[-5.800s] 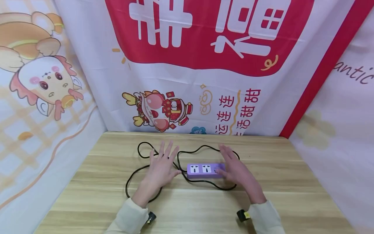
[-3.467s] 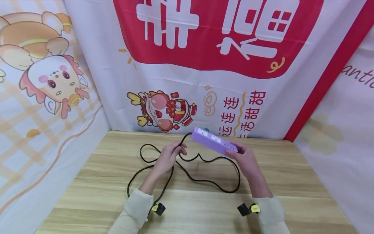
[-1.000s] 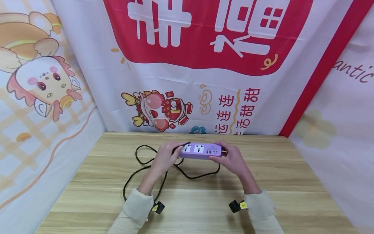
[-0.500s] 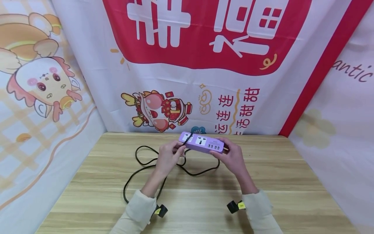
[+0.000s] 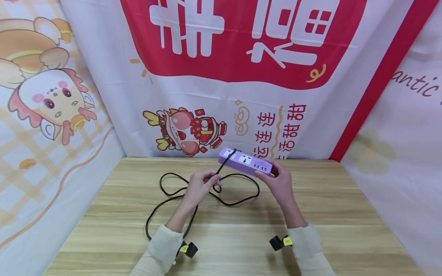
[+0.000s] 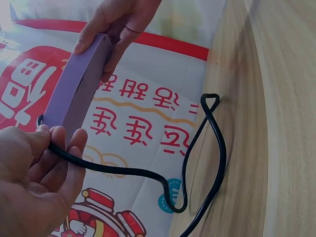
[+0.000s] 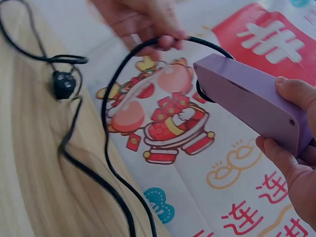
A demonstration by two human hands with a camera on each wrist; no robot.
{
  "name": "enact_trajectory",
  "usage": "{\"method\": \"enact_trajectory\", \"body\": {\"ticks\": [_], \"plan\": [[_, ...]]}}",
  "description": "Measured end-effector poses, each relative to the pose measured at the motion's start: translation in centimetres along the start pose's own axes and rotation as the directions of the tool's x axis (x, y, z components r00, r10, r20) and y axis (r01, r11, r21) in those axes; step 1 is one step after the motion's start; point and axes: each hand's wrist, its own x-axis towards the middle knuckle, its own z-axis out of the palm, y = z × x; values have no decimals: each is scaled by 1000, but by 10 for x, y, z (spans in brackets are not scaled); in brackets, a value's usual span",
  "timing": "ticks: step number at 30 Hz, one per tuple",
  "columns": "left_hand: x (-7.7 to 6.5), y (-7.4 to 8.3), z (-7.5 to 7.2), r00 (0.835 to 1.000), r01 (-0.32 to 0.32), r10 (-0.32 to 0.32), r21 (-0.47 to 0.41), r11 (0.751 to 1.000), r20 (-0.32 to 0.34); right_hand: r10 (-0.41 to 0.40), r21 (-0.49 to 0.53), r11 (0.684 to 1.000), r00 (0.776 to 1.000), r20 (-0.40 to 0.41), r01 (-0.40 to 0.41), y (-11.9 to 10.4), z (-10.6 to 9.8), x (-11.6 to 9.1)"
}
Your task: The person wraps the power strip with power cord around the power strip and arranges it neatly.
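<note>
Near the middle of the frame, the right hand (image 5: 279,181) grips the purple power strip (image 5: 237,164) and the left hand (image 5: 199,188) pinches its black cord (image 5: 223,165), so winding seems the step now, and the next turn likely needs the cord pulled snug

Soft, even light is filling the head view, leaving a pale sheen on the surface (image 5: 238,237) nearer than the hands (image 5: 198,188) (image 5: 280,182) and a faint shadow beside the right sleeve (image 5: 309,245). Both wrist views are looking dimmer and greyer. In the right one, the left hand (image 7: 148,22) is looking blurred, the plug (image 7: 63,85) well apart from it slightly soft.
</note>
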Motion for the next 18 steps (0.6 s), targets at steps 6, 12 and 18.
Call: {"method": "enact_trajectory", "body": {"ticks": [6, 12, 18], "plan": [[-1, -4, -2, 997, 27, -25, -18, 999, 72, 91, 83, 992, 996, 0, -91, -1, -1, 4], [-1, -11, -3, 989, 25, -17, -46, 999, 148, 130, 235, 964, 991, 4, -127, -3, 0, 3], [-1, -14, -2, 977, 46, -24, -98, 994, 214, 168, 318, 933, 985, 36, -171, -4, 6, 0]]}}
